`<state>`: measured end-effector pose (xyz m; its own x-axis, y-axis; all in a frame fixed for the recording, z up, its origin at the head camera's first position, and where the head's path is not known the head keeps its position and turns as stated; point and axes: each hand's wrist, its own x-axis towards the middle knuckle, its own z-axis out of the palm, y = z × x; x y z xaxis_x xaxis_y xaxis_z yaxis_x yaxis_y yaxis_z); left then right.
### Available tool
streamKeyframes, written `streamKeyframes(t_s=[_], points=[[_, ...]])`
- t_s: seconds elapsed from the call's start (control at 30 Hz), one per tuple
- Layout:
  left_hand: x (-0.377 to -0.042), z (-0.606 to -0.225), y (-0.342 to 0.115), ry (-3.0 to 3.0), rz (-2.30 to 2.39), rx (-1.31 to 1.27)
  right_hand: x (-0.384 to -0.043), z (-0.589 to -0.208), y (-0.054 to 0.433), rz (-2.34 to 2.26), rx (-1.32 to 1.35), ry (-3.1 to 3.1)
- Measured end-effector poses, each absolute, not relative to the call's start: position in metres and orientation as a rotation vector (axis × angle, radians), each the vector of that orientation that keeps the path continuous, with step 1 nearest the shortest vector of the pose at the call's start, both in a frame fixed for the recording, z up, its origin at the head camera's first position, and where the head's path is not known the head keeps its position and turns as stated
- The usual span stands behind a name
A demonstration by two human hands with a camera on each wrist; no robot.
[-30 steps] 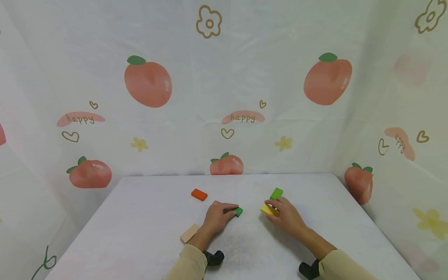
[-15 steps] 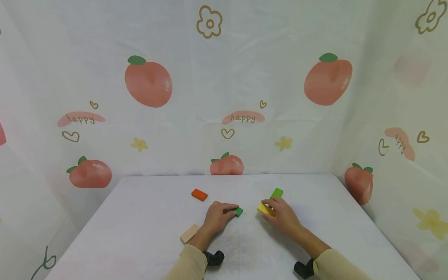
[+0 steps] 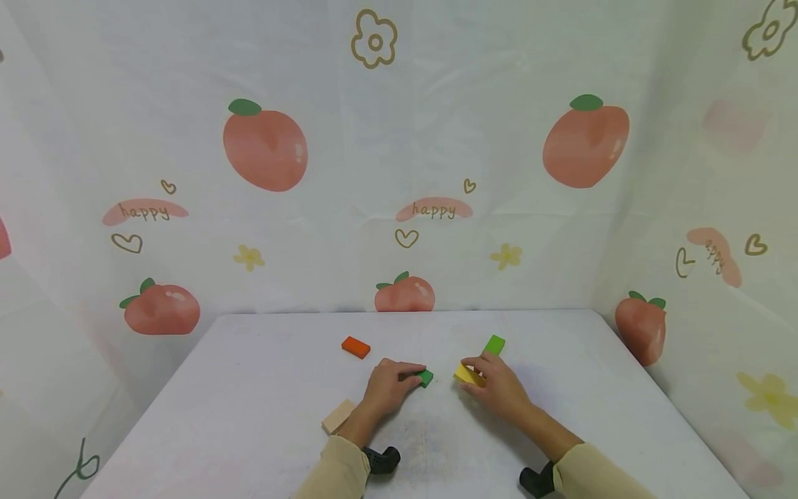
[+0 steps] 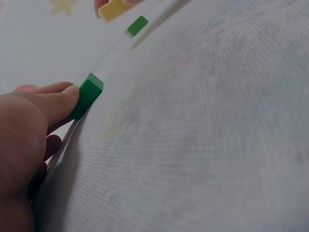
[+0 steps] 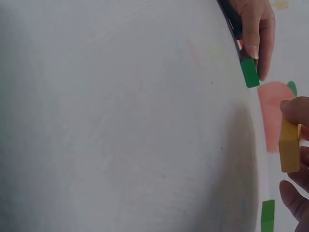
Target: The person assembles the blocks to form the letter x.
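Note:
My left hand [image 3: 386, 389] pinches a dark green block [image 3: 427, 378] between thumb and fingers, close to the tabletop near the middle. In the left wrist view, the end of this dark green block [image 4: 91, 93] sticks out past the fingertips. To its right, my right hand [image 3: 503, 389] grips a yellow block [image 3: 467, 375] by its sides. The right wrist view has the yellow block [image 5: 290, 152] raised, with a shadow on the table below. Just beyond the right hand lies a light green block [image 3: 495, 344], partly covered by the fingers in the head view.
An orange-red block [image 3: 356, 347] lies toward the back, left of centre. Beside the left forearm is a plain wooden block [image 3: 339, 417], partly hidden by the wrist. The white table [image 3: 206, 409] ends at a printed curtain [image 3: 343, 263] behind and at the sides.
My right hand has shifted a little to the left with the yellow block, nearer the dark green one. The left hand and the blocks on the table stay where they were.

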<state>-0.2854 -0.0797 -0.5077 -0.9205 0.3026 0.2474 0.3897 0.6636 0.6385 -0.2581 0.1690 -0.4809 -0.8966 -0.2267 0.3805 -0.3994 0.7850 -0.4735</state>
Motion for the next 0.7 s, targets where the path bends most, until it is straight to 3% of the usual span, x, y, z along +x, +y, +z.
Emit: streamKeyframes(t_s=[0.7], points=[[-0.2843, -0.5061, -0.0784, -2.779, -1.102, -0.548, -0.2581, -0.4867, 0.1638, 0.779, 0.473, -2.739]])
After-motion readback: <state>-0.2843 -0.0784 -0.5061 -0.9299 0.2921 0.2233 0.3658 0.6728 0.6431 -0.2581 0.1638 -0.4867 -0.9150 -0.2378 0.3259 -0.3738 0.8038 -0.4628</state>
